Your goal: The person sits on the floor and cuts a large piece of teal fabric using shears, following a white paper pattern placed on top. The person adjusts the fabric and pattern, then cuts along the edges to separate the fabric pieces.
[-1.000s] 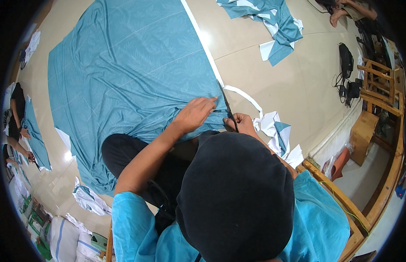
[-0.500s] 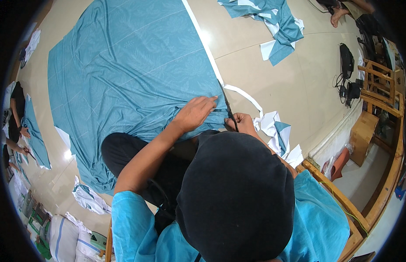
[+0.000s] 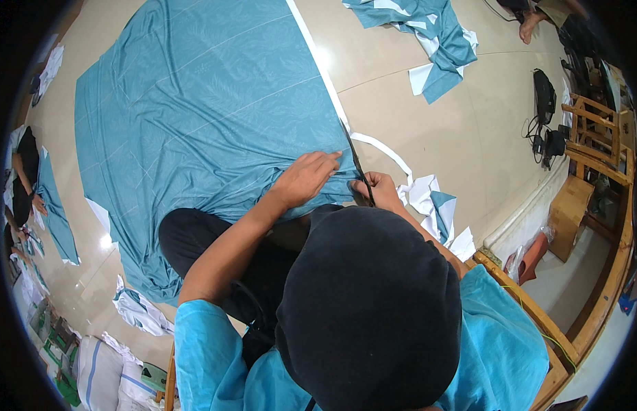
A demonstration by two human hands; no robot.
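Cloth (image 3: 195, 103): blue, faint leaf pattern, white border (image 3: 311, 44) along its right edge; spread over the floor (image 3: 483, 130), its near end rumpled against the person's folded leg (image 3: 195, 240). Scissors (image 3: 355, 159): black, one pair, lying along the cloth's right edge toward its near right corner; long axis roughly in line with that edge, tips away from the person, handles nearer. Right hand (image 3: 378, 192): at that same edge, fingers curled around the handles; whether the blades are parted, I cannot tell from here. Left hand (image 3: 307, 179): palm down on the cloth, just inside the edge, fingers extended toward the blades, grasping nothing I can see. Chief relation: blades just right of the left fingertips, right hand nearer, border running on beyond the tips. Strip (image 3: 383, 147): white, loose, curving from near the tips toward the offcuts (image 3: 422, 198), white and blue, heaped near the right hand.
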